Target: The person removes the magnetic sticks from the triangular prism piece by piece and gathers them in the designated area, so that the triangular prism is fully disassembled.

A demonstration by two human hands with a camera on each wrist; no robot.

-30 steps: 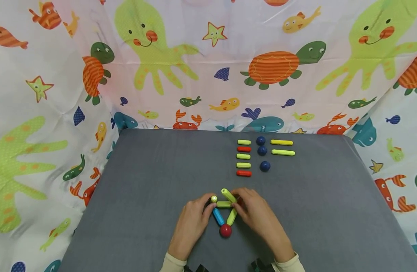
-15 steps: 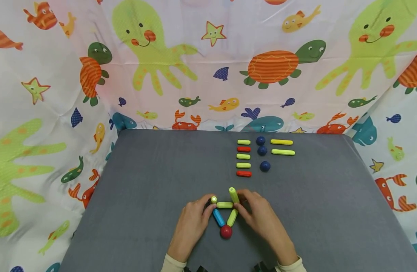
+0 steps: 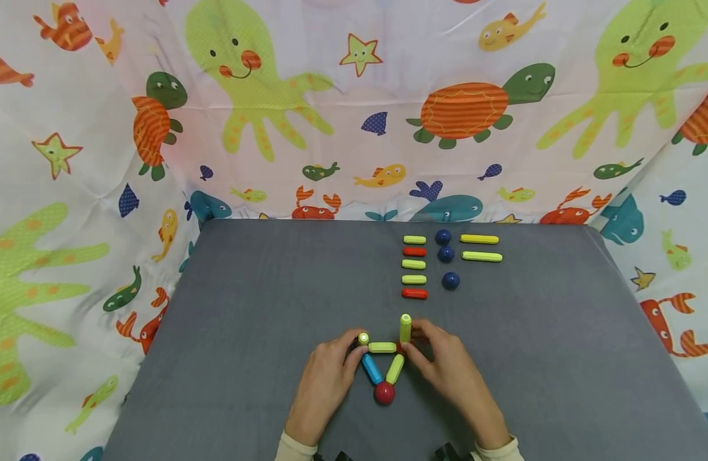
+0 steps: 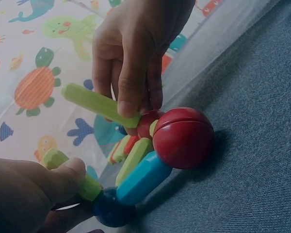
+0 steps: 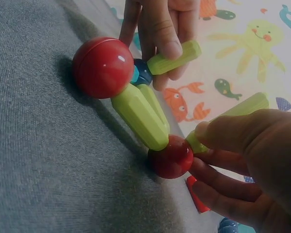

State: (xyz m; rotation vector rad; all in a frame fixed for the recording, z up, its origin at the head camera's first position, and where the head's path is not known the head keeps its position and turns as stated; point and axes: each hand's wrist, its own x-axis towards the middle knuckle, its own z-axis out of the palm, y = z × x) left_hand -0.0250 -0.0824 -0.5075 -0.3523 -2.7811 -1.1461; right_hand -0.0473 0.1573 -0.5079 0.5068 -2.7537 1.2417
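A flat triangle of toy rods and balls lies in front of me in the head view: a blue rod (image 3: 372, 369), a light green rod (image 3: 395, 369) and another green rod (image 3: 382, 347) across the far side. A red ball (image 3: 384, 393) forms the near corner. My left hand (image 3: 325, 378) pinches a short green rod (image 4: 87, 187) standing on the dark blue corner ball (image 4: 114, 208). With thumb and fingers, my right hand (image 3: 452, 371) pinches a longer green rod (image 3: 405, 328), upright at the second red ball (image 5: 172, 158), which fingers mostly hide in the head view.
Behind the triangle, several short green and red rods (image 3: 414, 293) lie in a column. Beside them are three dark blue balls (image 3: 450, 280) and two longer rods, one yellow (image 3: 479, 239), one green (image 3: 482, 257). A sea-animal curtain (image 3: 330, 128) borders the grey table (image 3: 261, 288).
The longer green rod in my right hand has swung from leaning left to upright, the hand shifting slightly right. My left hand has stayed at its corner.
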